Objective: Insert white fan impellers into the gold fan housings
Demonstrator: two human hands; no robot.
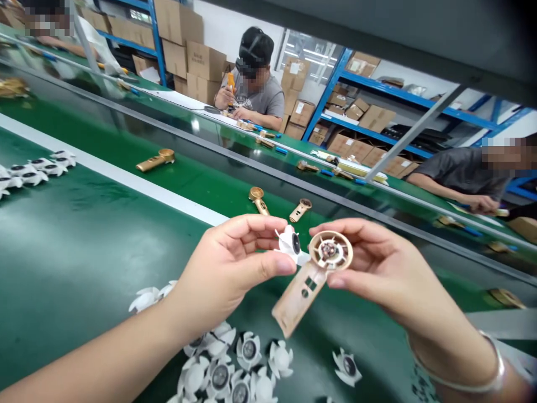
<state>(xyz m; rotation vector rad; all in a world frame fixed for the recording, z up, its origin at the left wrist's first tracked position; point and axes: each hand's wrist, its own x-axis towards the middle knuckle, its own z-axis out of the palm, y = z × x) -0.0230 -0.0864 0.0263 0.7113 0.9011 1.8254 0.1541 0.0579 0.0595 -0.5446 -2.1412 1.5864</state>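
Blue steel shelving [331, 84] stacked with cardboard cartons [201, 61] stood along the far wall, and a co-worker in a grey T-shirt [262, 98] sat beyond a green conveyor bench [84, 240], upper centre of the frame, holding an orange tool [230, 89]. Gold-coloured handle housings [155, 160] lay along the far belt. At lower centre, the left hand [229, 266] had its grip closed on a small white plastic fan impeller [291, 244], pinched between thumb and fingers. The right hand [377, 268], a silver bangle [465, 380] at its wrist, grasped a flat beige plastic housing with a round head [302, 296] by that head, just beside the impeller, above a heap of white impellers [222, 364].
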